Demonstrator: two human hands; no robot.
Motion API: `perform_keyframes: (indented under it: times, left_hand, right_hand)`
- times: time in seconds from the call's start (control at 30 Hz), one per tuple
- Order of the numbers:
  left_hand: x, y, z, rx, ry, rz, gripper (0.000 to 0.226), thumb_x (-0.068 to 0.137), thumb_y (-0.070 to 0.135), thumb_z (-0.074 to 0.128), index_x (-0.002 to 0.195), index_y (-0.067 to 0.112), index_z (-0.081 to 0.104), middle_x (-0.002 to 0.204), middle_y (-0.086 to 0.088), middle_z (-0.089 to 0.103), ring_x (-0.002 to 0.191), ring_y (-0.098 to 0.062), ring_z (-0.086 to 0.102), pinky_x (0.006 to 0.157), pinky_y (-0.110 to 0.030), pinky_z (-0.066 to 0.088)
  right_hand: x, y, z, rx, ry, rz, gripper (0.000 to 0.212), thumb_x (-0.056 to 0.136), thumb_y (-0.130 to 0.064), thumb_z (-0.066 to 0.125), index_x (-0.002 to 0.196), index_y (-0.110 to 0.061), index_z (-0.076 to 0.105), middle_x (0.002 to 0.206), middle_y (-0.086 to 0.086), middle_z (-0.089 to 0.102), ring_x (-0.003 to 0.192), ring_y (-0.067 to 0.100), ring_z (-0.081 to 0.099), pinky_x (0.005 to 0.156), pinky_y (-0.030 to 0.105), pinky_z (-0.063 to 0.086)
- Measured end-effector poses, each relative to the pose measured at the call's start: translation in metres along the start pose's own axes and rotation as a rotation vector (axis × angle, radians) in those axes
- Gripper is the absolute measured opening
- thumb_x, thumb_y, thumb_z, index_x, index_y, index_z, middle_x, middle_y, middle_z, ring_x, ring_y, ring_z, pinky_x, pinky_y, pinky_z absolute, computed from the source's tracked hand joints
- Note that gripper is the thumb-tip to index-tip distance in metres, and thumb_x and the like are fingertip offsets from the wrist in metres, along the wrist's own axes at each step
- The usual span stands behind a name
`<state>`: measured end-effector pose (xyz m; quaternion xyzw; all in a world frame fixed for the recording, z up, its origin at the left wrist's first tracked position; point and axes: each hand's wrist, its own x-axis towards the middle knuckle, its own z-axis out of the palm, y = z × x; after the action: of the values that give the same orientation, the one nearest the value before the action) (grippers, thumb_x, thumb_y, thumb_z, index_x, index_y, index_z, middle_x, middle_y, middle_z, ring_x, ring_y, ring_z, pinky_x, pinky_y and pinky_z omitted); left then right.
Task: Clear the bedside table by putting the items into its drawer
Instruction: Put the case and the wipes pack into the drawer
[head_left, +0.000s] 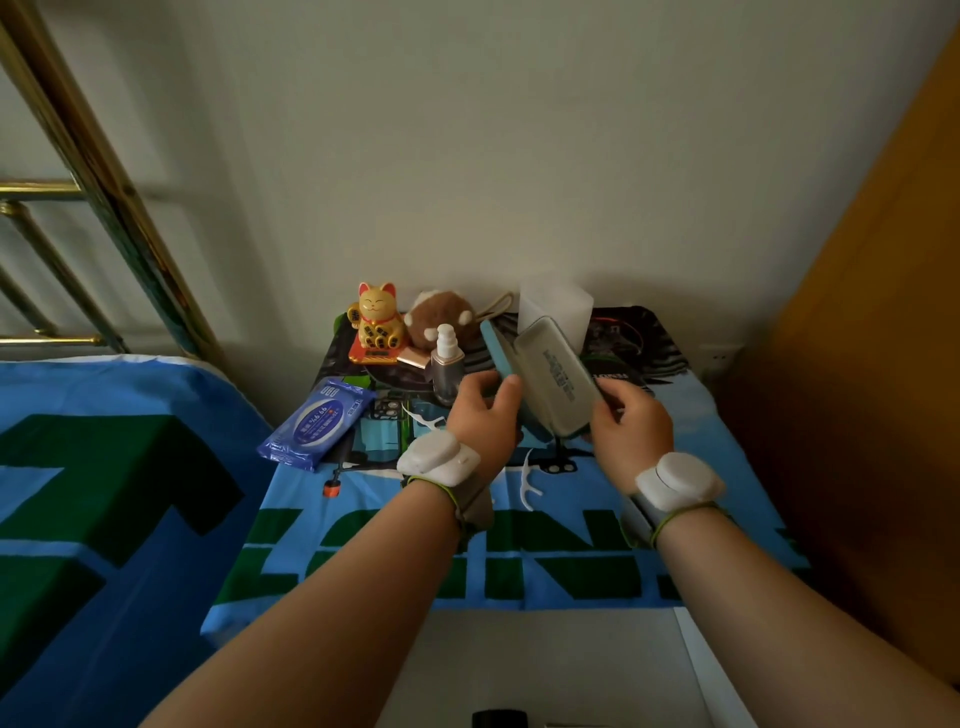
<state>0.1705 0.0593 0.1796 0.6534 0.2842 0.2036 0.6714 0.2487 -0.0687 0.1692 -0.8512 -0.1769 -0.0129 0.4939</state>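
Holding case (558, 379) clear of tabletop (701, 415), tilted; left hand (480, 415) and right hand (631, 423) fingers clamped on opposite edges, probably steadying it for drawer

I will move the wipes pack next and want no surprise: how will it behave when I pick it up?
The wipes pack looks like a soft film pouch, so it will probably sag if held by one end. Its glossy skin may be slippery. It lies flat, so rolling seems unlikely.
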Motion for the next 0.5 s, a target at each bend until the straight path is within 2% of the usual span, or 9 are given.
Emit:
perform_keyframes:
  times: [0.1, 0.13, 0.2, 0.27, 0.37, 0.43, 0.5]
  left_hand:
    - [-0.02, 0.009, -0.004, -0.256, -0.1, -0.123, 0.024, 0.094, 0.034, 0.049, 0.109, 0.017, 0.043, 0.095, -0.011, 0.062, 0.072, -0.023, 0.069, 0.063, -0.036, 0.059]
    - [-0.029, 0.011, -0.008, -0.319, -0.135, -0.148, 0.024, 0.094, 0.034, 0.049, 0.11, 0.018, 0.042, 0.098, -0.011, 0.062, 0.071, -0.022, 0.07, 0.063, -0.038, 0.059]
    - [-0.047, 0.013, -0.02, -0.402, -0.201, -0.18, 0.028, 0.094, 0.032, 0.048, 0.117, 0.019, 0.04, 0.109, -0.016, 0.059, 0.082, -0.028, 0.068, 0.071, -0.044, 0.059]
    - [-0.059, 0.01, -0.032, -0.46, -0.266, -0.203, 0.033, 0.095, 0.032, 0.046, 0.125, 0.021, 0.039, 0.118, -0.018, 0.057, 0.092, -0.032, 0.065, 0.073, -0.045, 0.058]
    - [-0.083, 0.006, -0.052, -0.499, -0.327, -0.217, 0.032, 0.096, 0.032, 0.042, 0.128, 0.031, 0.043, 0.118, -0.012, 0.059, 0.097, -0.031, 0.064, 0.073, -0.043, 0.058]
    - [-0.098, 0.0, -0.066, -0.518, -0.327, -0.206, 0.032, 0.097, 0.031, 0.041, 0.129, 0.033, 0.045, 0.116, -0.008, 0.062, 0.096, -0.028, 0.066, 0.074, -0.043, 0.058]
    - [-0.113, -0.006, -0.083, -0.502, -0.297, -0.176, 0.037, 0.096, 0.03, 0.041, 0.133, 0.033, 0.042, 0.118, -0.005, 0.062, 0.096, -0.026, 0.068, 0.077, -0.045, 0.058]
  right_hand:
    - [-0.023, -0.005, -0.012, 0.12, 0.015, -0.039, 0.028, 0.089, -0.014, 0.053, 0.117, -0.013, 0.061, 0.11, 0.009, 0.067, 0.095, 0.021, 0.065, 0.082, 0.04, 0.056]
    - [-0.031, -0.007, -0.015, 0.177, 0.013, -0.049, 0.025, 0.089, -0.013, 0.054, 0.112, -0.016, 0.063, 0.104, 0.006, 0.069, 0.09, 0.018, 0.066, 0.078, 0.039, 0.058]
    - [-0.048, -0.016, -0.02, 0.298, -0.033, -0.003, 0.018, 0.09, -0.016, 0.053, 0.103, -0.025, 0.062, 0.099, 0.003, 0.069, 0.082, 0.011, 0.066, 0.065, 0.034, 0.059]
    - [-0.054, -0.027, -0.022, 0.478, -0.198, 0.188, 0.015, 0.094, -0.032, 0.046, 0.098, -0.03, 0.06, 0.104, 0.005, 0.066, 0.081, 0.014, 0.065, 0.052, 0.03, 0.056]
    - [-0.066, -0.043, -0.017, 0.78, -0.446, 0.609, 0.041, 0.094, -0.05, 0.036, 0.109, -0.024, 0.063, 0.107, 0.01, 0.067, 0.081, 0.028, 0.064, 0.049, 0.031, 0.05]
    - [-0.078, -0.05, -0.01, 0.811, -0.545, 0.666, 0.047, 0.095, -0.049, 0.033, 0.12, -0.019, 0.059, 0.107, 0.011, 0.065, 0.081, 0.028, 0.061, 0.051, 0.031, 0.047]
    - [-0.095, -0.057, 0.004, 0.811, -0.607, 0.645, 0.049, 0.096, -0.046, 0.032, 0.123, -0.014, 0.057, 0.102, 0.012, 0.064, 0.077, 0.027, 0.059, 0.048, 0.028, 0.045]
